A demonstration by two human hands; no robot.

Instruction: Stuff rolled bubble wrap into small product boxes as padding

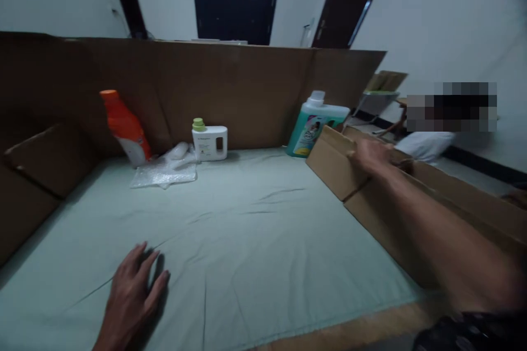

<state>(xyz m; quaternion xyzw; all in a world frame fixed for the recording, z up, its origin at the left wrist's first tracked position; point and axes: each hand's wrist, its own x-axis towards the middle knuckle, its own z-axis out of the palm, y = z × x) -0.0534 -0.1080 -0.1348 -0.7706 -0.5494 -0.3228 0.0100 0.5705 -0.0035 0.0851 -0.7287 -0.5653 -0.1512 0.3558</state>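
Observation:
My left hand (134, 288) is over the pale green cloth (230, 236) at the front left, fingers spread, holding nothing. My right arm stretches across the low cardboard side wall (387, 219). At its far part, my right hand (370, 152) is by the wall's top edge; its fingers are blurred and partly hidden, so I cannot tell whether they grip anything. Just beyond that hand stands a teal bottle (302, 129) with a white cap. A small white jug (211, 142) with a green cap stands at the back, beside crumpled bubble wrap (168, 167).
An orange and white bottle (125, 129) stands at the back left. Tall cardboard (239, 93) closes off the back, and a cardboard flap (53, 159) stands on the left. Past the right wall a person (428, 145) is low down, near a small table (381, 96).

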